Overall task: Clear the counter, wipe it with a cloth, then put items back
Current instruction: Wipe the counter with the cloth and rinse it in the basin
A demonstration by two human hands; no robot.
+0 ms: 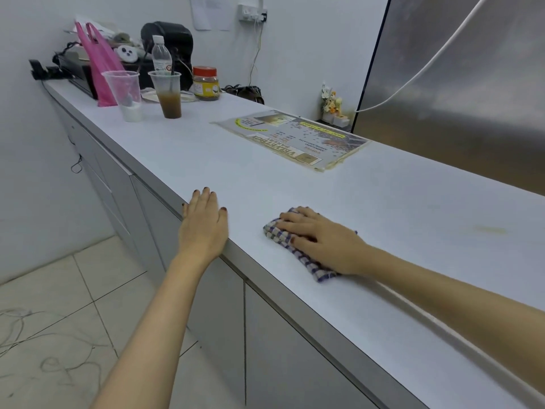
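The wiping step was in hand. The right hand [321, 234] lay flat on the checked cloth [272, 231], its fingers straight and close side by side, pressing the cloth onto the surface [413, 208]. The cloth was on the near side of the laminated menu sheet [292, 140], close to the front edge. The left hand [203, 225] rested palm-down on that front edge, nearer than the menu sheet and off to its left, fingers straight and slightly spread, holding nothing.

Well beyond the sheet's left end stood an empty clear cup [125, 93], a cup of brown drink [167, 95], an orange-lidded jar [205, 83], a water bottle [160, 54] and a pink bag [100, 69]. Clearing therefore looked only partly done, and the sheet itself lay on the surface.

A faint yellowish mark [489, 230] showed on the near side of the sheet, off to its right and well apart from the cloth. The next move probably called for sweeping the cloth sideways under even pressure toward that mark, with the left hand bracing. The sheet would then need lifting so the patch beneath it could be wiped.
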